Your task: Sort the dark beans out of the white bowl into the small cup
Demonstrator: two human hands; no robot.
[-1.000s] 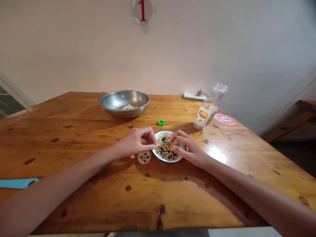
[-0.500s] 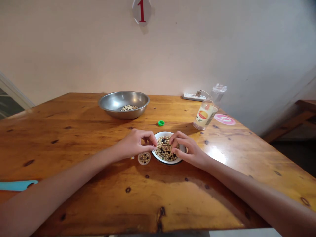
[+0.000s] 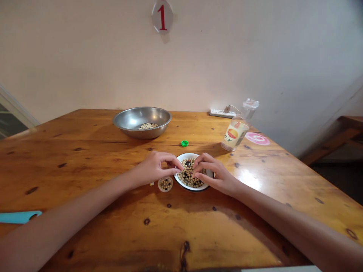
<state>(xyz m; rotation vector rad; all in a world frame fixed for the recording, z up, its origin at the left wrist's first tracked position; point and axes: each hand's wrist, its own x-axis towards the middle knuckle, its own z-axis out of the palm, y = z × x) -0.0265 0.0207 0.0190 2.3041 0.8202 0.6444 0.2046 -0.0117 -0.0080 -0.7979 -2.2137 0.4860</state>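
A white bowl with a dark rim (image 3: pixel 210 174) holds pale and black beans (image 3: pixel 189 177). Over its left edge, my left hand (image 3: pixel 160 166) pinches thumb and forefinger together; whatever is between them is too small to name. My right hand (image 3: pixel 215 174) reaches in from the right, its fingertips down at the beans. Its thumb and a finger come together there, and I cannot make out what they hold. Just left of the bowl, below my left hand, sits a small round clear container (image 3: pixel 165 184) with some pale and black beans.
A steel basin (image 3: pixel 133 130) with beans stands toward the back. A green cap (image 3: pixel 184 143) lies behind the bowl. At right are an uncapped-looking clear bottle (image 3: pixel 234 134), a pink round sticker (image 3: pixel 257 138) and a white power strip (image 3: pixel 222 113). A blue handle (image 3: pixel 19 217) lies at far left.
My right thumb and fingers have moved slightly left and drawn together at the beans. My left fingertips have shifted a little right, over the bowl. The view has tilted slightly up.
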